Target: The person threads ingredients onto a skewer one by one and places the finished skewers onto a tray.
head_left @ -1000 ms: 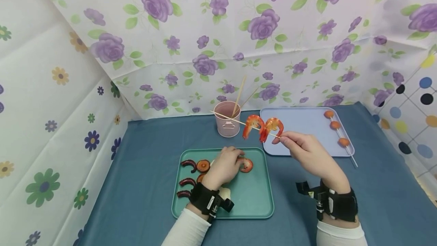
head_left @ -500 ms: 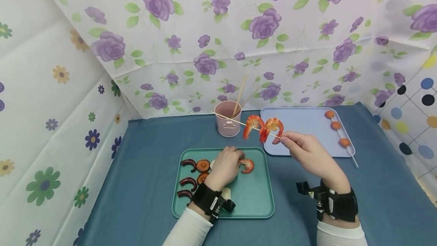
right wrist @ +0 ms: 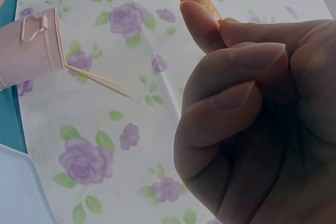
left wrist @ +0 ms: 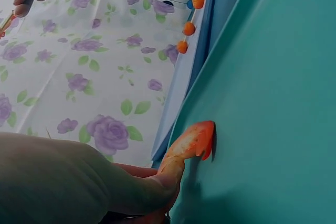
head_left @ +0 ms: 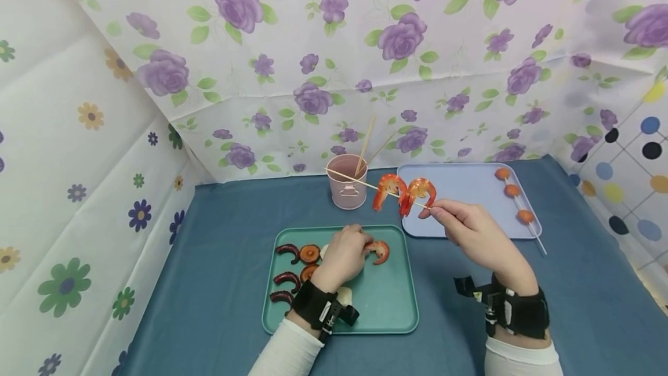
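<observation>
My right hand (head_left: 477, 234) pinches the end of a bamboo skewer (head_left: 347, 176) between thumb and forefinger. Threaded on it near the fingers are two orange-red shrimp, one nearer the tip (head_left: 388, 186) and one closer to the hand (head_left: 421, 187). The skewer slants up to the left, its tip in front of the pink bucket. Over the green tray (head_left: 383, 306), my left hand (head_left: 341, 254) pinches a loose shrimp (left wrist: 191, 142) between thumb and fingers; its tail end is against or just above the tray. Part of that shrimp is hidden by the fingers.
Dark curved sausage-like pieces (head_left: 287, 279), brown mushroom caps (head_left: 309, 254) and pale pieces (head_left: 344, 296) lie on the green tray. Behind it stands a pink bucket (head_left: 348, 193) with several skewers. A lavender tray (head_left: 459, 184) at right carries a skewer with orange balls (head_left: 512, 190).
The left hand keeps its grip, and the shrimp has shifted slightly to the right. The right hand and its skewer have barely moved.
</observation>
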{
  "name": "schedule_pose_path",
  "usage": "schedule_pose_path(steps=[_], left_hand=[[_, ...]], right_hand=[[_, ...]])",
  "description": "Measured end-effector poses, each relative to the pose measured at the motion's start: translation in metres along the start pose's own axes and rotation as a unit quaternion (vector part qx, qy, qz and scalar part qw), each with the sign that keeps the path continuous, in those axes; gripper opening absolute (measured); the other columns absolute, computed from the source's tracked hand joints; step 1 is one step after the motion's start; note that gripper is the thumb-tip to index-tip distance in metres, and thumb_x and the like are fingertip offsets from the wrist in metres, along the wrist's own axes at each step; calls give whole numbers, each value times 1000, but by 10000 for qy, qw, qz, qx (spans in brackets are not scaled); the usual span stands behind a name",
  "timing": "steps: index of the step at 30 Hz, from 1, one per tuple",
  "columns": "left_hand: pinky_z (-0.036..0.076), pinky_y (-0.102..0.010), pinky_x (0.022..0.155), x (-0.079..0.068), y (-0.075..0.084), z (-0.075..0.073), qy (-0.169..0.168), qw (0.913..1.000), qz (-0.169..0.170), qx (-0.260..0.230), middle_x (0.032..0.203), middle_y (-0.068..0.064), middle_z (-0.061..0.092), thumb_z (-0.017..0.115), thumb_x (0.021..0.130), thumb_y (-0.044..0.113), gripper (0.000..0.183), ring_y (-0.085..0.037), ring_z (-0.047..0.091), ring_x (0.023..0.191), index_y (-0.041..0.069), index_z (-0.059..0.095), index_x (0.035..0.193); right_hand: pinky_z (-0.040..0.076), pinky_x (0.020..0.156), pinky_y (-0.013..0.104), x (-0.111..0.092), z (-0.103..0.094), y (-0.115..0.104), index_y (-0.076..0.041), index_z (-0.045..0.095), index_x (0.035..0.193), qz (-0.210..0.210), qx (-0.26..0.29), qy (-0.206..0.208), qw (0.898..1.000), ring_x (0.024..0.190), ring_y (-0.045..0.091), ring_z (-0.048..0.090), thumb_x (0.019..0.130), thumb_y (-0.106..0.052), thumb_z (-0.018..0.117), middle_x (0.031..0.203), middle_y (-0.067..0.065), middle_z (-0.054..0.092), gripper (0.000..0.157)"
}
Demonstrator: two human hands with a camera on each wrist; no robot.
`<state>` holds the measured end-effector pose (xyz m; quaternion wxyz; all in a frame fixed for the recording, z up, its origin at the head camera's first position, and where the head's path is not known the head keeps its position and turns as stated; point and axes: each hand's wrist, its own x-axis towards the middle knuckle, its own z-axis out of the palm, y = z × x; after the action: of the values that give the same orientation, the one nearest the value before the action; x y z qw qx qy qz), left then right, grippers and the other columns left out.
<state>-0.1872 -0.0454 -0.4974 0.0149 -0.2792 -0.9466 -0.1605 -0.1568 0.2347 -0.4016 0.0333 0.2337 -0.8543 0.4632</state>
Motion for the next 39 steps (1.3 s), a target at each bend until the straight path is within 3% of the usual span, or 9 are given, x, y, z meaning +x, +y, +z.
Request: schedule_pose_path(steps=[10, 14, 18, 22, 28, 32, 35, 37, 39], left_hand=[[52, -34, 76, -1, -2, -3, 48, 9993, -33, -356, 96, -4, 63, 74, 104, 14, 12, -20, 58, 83, 12, 82, 112], [55, -34, 81, -2, -3, -7, -68, 9975, -174, -680, 103, -5, 66, 69, 107, 10, 15, -20, 64, 90, 10, 80, 117], [56, -35, 85, -1, -5, -13, -171, 9912, -264, -1288, 113, -8, 71, 63, 109, 8, 17, -21, 67, 97, 9, 74, 123], [51, -34, 76, 0, -7, -21, -106, 9784, -348, -2034, 111, -8, 71, 57, 112, 6, 18, -18, 62, 84, 7, 66, 128], [47, -34, 69, -1, -12, -36, 172, 9497, -502, -3086, 98, -5, 65, 49, 115, 6, 23, -19, 59, 75, 5, 49, 138], [44, -33, 67, -4, -14, -45, 302, 9232, -535, -3795, 99, -11, 65, 43, 117, 9, 26, -35, 65, 83, 5, 38, 143], [42, -34, 65, -7, -14, -53, 408, 8967, -499, -4380, 102, -15, 61, 38, 119, 11, 28, -45, 61, 86, 7, 32, 145], [44, -35, 65, -8, -13, -58, 564, 8769, -429, -4755, 101, -16, 57, 36, 119, 12, 27, -42, 60, 82, 7, 30, 145], [45, -35, 64, -9, -12, -64, 713, 8517, -374, -5178, 98, -15, 53, 34, 119, 13, 26, -36, 58, 76, 7, 29, 144]], right_hand=[[35, 45, 31, 0, 0, 1, -13, 76, 119, -105, -70, 70, 9999, 44, 13, 40, 113, -9, 57, 57, -11, 41, 21], [35, 45, 31, 0, 1, 2, -13, 76, 119, -99, -106, 81, 9999, 45, 13, 41, 112, -9, 57, 58, -11, 41, 20], [35, 45, 31, 0, 1, 2, -12, 76, 119, -110, -86, 81, 9999, 45, 13, 41, 112, -9, 57, 58, -11, 41, 20], [35, 45, 31, 0, 1, 2, -12, 76, 119, -93, -73, 81, 9999, 45, 14, 41, 112, -9, 57, 58, -10, 41, 21], [36, 46, 31, 0, 1, 1, -12, 76, 119, -36, -59, 74, 9999, 45, 14, 41, 113, -10, 56, 58, -10, 42, 21], [36, 45, 31, 0, 1, 2, -12, 76, 120, -28, -72, 75, 9999, 45, 14, 41, 113, -10, 56, 58, -10, 42, 21], [36, 45, 31, 0, 1, 2, -12, 76, 120, -3, -73, 75, 9999, 45, 14, 41, 113, -10, 56, 58, -10, 42, 22], [36, 46, 31, 0, 1, 2, -12, 76, 120, -3, -72, 94, 9999, 45, 15, 41, 113, -11, 56, 58, -9, 42, 22], [36, 46, 31, 0, 1, 3, -12, 76, 120, -11, -72, 127, 9999, 45, 15, 41, 113, -10, 55, 57, -9, 42, 22]])
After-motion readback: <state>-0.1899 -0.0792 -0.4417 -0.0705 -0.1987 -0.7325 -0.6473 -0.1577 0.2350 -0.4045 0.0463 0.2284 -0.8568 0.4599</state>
